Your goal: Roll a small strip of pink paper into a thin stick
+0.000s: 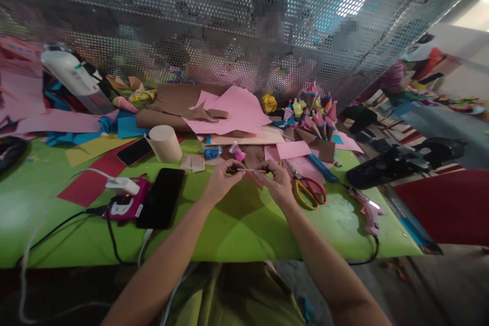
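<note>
Over the green table, my left hand and my right hand face each other, each pinching one end of a thin pink paper strip. The strip is seen almost edge-on, so its full shape is hard to make out. Just beyond the fingers lie a small pink piece in clear wrap and a blue one. Scissors with red and yellow handles rest right of my right hand. Pink paper pieces spread behind them.
A pink glue gun and a black bottle-like object lie at the right. Phones, a magenta power adapter and a cardboard tube occupy the left. Large pink sheets and folded paper cones stand at the back.
</note>
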`<state>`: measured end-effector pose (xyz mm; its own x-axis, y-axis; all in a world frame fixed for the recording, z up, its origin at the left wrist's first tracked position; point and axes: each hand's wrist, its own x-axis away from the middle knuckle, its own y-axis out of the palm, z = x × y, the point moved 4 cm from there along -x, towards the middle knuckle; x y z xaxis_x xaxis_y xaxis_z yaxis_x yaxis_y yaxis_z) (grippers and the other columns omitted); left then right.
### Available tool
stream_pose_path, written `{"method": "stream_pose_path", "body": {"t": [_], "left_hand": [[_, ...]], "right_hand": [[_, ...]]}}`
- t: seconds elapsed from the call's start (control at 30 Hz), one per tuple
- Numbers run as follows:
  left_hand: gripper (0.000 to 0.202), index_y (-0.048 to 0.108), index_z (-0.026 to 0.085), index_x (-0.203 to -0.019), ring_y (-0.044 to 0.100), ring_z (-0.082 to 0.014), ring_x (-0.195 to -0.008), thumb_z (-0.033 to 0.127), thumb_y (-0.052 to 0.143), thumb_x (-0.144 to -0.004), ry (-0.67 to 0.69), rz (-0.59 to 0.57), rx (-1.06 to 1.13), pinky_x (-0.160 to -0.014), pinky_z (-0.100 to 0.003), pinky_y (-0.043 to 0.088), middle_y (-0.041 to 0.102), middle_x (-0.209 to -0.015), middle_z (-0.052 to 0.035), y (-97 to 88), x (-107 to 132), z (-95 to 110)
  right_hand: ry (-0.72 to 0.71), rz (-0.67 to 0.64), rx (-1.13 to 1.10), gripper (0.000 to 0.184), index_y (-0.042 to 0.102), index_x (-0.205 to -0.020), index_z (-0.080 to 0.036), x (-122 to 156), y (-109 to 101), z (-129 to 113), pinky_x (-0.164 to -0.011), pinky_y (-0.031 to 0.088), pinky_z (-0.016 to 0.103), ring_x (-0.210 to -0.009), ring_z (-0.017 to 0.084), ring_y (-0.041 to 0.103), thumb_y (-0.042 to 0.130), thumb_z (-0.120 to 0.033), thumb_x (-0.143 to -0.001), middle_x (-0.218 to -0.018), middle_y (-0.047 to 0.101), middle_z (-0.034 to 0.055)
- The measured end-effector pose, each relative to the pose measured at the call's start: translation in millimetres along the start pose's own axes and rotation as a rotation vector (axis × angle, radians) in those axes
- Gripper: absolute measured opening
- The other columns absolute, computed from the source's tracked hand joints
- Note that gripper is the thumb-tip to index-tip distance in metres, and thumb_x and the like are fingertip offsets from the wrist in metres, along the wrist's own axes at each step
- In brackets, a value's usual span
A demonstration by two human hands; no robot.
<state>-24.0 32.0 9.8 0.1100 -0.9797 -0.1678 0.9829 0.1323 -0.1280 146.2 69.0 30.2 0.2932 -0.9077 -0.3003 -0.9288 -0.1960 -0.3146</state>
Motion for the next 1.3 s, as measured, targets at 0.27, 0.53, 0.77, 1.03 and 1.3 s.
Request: {"method": "stream_pose_path", "body": {"t": [0.27, 0.53, 0.77, 1.03, 1.3], "left_hand": [[0.012, 0.067, 0.019, -0.082, 0.058, -0.0146, -0.072, 0.030, 0.066, -0.077, -0.023, 0.003, 0.007, -0.068, -0.027, 0.046, 0.067, -0.078, -0.0015, 1.5, 1.1, 3.9], [0.011, 0.067, 0.019, -0.080, 0.058, -0.0147, -0.073, 0.030, 0.065, -0.078, -0.020, 0.015, 0.013, -0.069, -0.028, 0.046, 0.067, -0.078, -0.0012, -0.2, 2.2, 7.3], [0.012, 0.066, 0.019, -0.080, 0.058, -0.0151, -0.074, 0.031, 0.065, -0.078, -0.032, 0.028, 0.029, -0.069, -0.028, 0.046, 0.066, -0.078, -0.0015, -1.8, 2.1, 6.4], [0.010, 0.067, 0.019, -0.078, 0.058, -0.0148, -0.072, 0.029, 0.066, -0.078, -0.028, 0.024, 0.074, -0.068, -0.028, 0.045, 0.066, -0.075, -0.0010, -3.4, 0.7, 3.1], [0.012, 0.069, 0.020, -0.081, 0.059, -0.0151, -0.074, 0.031, 0.065, -0.079, -0.029, 0.022, 0.090, -0.068, -0.027, 0.044, 0.067, -0.077, -0.0010, -4.3, -0.1, 0.2]], "right_hand": [[-0.003, -0.008, 0.026, 0.012, 0.064, -0.070, -0.022, 0.6, 1.5, 1.2, -0.064, 0.042, 0.031, -0.069, 0.018, 0.052, 0.067, -0.032, -0.076, -0.069, 0.063, 0.0006], [0.002, -0.040, 0.007, 0.015, 0.065, -0.071, -0.022, 1.3, 3.0, 1.4, -0.064, 0.042, 0.031, -0.069, 0.019, 0.054, 0.067, -0.035, -0.078, -0.071, 0.064, 0.0013], [0.009, 0.002, 0.000, 0.016, 0.063, -0.072, -0.022, 1.5, 0.9, 3.3, -0.064, 0.041, 0.030, -0.069, 0.018, 0.052, 0.067, -0.036, -0.077, -0.071, 0.062, 0.0009], [0.018, -0.008, 0.001, 0.014, 0.063, -0.071, -0.022, 1.5, 2.2, 1.4, -0.064, 0.041, 0.031, -0.068, 0.018, 0.053, 0.066, -0.035, -0.077, -0.071, 0.062, 0.0010], [0.034, 0.000, -0.010, 0.012, 0.064, -0.071, -0.022, 1.5, 1.7, 2.1, -0.065, 0.042, 0.031, -0.069, 0.018, 0.054, 0.067, -0.033, -0.076, -0.071, 0.062, 0.0006]]}}
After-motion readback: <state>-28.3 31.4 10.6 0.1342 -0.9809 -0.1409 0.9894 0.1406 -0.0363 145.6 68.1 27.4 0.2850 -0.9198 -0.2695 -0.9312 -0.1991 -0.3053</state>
